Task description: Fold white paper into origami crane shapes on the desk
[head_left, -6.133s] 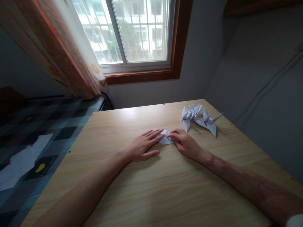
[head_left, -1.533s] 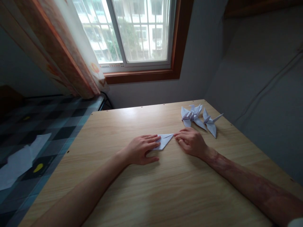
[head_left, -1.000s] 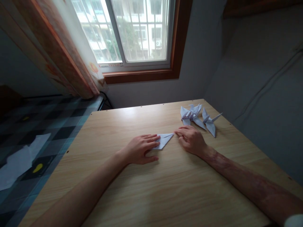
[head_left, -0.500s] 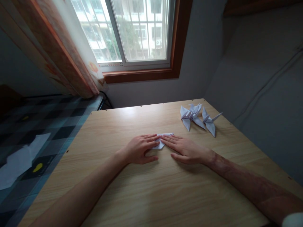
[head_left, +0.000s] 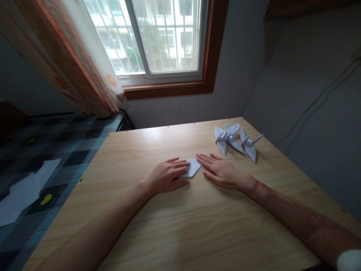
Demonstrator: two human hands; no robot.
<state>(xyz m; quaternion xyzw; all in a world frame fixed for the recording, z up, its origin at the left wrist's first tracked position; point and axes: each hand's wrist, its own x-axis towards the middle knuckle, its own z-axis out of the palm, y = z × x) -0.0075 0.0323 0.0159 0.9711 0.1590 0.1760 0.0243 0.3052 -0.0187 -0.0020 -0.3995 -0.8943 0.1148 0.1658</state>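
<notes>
A small folded sheet of white paper (head_left: 193, 168) lies flat on the wooden table (head_left: 169, 229). My left hand (head_left: 168, 174) rests palm down with its fingers stretched over the paper's left part, which they hide. My right hand (head_left: 218, 170) lies flat too, its fingertips on the paper's right corner and the palm over the bare wood. Both hands are open and neither grips anything. Beyond my right hand stand several white origami cranes; one cluster (head_left: 228, 136) overlaps, and a single crane (head_left: 248, 145) sits beside it.
To the left, white paper sheets (head_left: 26, 190) lie on a dark checked cloth (head_left: 79, 130). An orange curtain (head_left: 93, 75) hangs by the window (head_left: 169, 41) behind the table. A wall with a cable (head_left: 310, 105) runs along the right.
My right hand has shifted slightly away from me and to the right, uncovering more of the folded paper. My left hand stays almost where it was.
</notes>
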